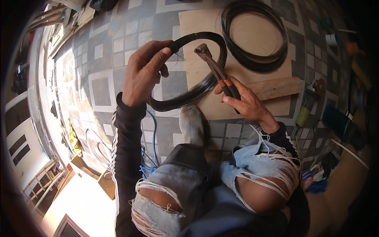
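In the head view, two bare hands are at work around the middle of the frame. The left hand (144,75), left of the upper centre, has its thumb and fingers clamped on one ring-shaped coil of dark, thin metal wire (179,102), gripping it at its upper left, where one short loose wire end sticks out below the thumb. That coil is in the centre of the frame. The right hand (248,99), right of centre, has its fingers closed around the two handles of one pair of brown metal pincers with black and orange grips (216,69). The pincers slant up and left, their head over the coil's opening; whether they touch the wire, I cannot tell.

A second ring-shaped coil of dark wire (269,65), the larger-looking of the two, lies at the upper right on one flat beige sheet (197,23). One light-brown wooden plank (278,87) lies on that sheet, just right of the right hand. One green tool with a reddish-brown disc (303,116) lies farther right on the grey patterned tile floor (103,87). One yellow cloth (74,138) is at the left; one greyish shoe (191,125) shows below the held coil.
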`<state>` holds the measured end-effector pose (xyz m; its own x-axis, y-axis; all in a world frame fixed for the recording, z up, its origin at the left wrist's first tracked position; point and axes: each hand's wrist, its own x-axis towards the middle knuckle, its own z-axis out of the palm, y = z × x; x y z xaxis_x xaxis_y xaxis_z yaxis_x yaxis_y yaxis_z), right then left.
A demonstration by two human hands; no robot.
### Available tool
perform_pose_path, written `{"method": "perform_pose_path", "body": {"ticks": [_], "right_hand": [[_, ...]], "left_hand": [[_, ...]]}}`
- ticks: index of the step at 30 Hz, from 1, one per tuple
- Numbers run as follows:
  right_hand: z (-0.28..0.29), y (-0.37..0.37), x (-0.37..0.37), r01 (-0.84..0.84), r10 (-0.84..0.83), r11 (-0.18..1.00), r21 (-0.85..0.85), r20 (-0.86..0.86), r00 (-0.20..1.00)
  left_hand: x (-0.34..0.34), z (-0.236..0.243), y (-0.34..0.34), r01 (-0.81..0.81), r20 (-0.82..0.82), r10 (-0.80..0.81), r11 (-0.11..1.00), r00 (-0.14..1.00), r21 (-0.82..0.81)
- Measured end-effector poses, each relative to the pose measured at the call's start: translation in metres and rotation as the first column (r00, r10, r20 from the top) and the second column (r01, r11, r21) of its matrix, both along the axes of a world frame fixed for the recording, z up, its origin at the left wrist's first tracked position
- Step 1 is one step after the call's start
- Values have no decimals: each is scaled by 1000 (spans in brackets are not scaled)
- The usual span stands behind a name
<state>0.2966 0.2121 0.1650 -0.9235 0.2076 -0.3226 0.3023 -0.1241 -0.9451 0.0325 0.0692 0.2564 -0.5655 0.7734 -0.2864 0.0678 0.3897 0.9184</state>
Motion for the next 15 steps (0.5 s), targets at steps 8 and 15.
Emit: {"method": "perform_pose_path", "body": {"ticks": [8, 15], "right_hand": [[0, -3, -18, -18, 42, 977, 211, -110, 993], [11, -1, -30, -42, 89, 914, 403, -98, 991]], "left_hand": [[-1, 0, 2, 34, -40, -34, 999, 999, -5], [0, -4, 3, 31, -81, -28, 999, 996, 32]]}}
